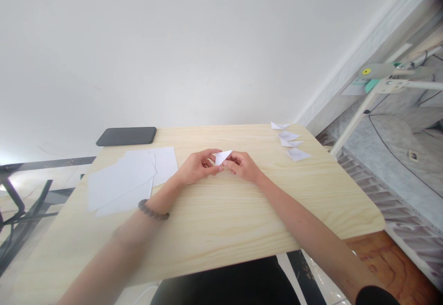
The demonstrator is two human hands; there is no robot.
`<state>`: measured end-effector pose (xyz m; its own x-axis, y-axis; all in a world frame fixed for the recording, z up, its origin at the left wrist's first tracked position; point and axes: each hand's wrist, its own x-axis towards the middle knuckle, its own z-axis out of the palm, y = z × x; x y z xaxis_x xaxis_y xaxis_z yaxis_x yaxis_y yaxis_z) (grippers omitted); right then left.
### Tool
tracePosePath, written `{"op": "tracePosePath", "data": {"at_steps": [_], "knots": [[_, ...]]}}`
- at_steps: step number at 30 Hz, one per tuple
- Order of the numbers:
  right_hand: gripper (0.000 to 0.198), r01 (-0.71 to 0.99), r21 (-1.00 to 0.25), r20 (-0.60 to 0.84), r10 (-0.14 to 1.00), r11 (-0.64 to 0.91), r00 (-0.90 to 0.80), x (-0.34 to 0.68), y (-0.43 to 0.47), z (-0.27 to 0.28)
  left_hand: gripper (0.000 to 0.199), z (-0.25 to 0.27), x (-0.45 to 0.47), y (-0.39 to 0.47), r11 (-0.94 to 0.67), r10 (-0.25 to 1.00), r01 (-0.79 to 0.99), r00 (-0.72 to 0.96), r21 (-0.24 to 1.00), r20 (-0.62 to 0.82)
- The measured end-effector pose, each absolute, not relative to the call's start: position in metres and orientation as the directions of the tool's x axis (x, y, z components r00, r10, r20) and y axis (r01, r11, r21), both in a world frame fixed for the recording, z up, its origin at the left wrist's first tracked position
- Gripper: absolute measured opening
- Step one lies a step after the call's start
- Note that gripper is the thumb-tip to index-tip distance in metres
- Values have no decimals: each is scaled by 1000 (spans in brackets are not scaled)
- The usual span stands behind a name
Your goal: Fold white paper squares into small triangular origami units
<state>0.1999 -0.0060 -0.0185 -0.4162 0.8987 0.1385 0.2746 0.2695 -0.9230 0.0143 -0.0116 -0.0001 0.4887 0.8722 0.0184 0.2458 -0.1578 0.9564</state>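
Note:
A small folded white paper (222,157) with a pointed corner is held between both hands above the middle of the table. My left hand (198,165) pinches its left side, thumb below and fingers above. On the other side, my right hand (241,164) grips the paper with thumb and curled fingers; some fingertips are hidden behind it. Loose sheets of white paper (121,182) lie overlapping to the left of my left hand. Several folded paper pieces (298,154) with pointed ends sit in a column at the table's far right.
A black phone-like slab (126,136) rests at the table's back left corner. The pale wooden table (214,231) meets a white wall behind. Right of it stand a white metal frame (356,120) and a grey cloth-covered surface (408,143).

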Motion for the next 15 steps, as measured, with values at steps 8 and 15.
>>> {"op": "tracePosePath", "data": {"at_steps": [8, 15], "knots": [[17, 273, -921, 144, 893, 279, -426, 200, -5, -19, 54, -2, 14, -11, -169, 863, 245, 505, 955, 24], [18, 308, -909, 147, 908, 280, -392, 198, -5, -19, 55, -1, 14, -11, -174, 867, 256, 497, 951, 25]]}}
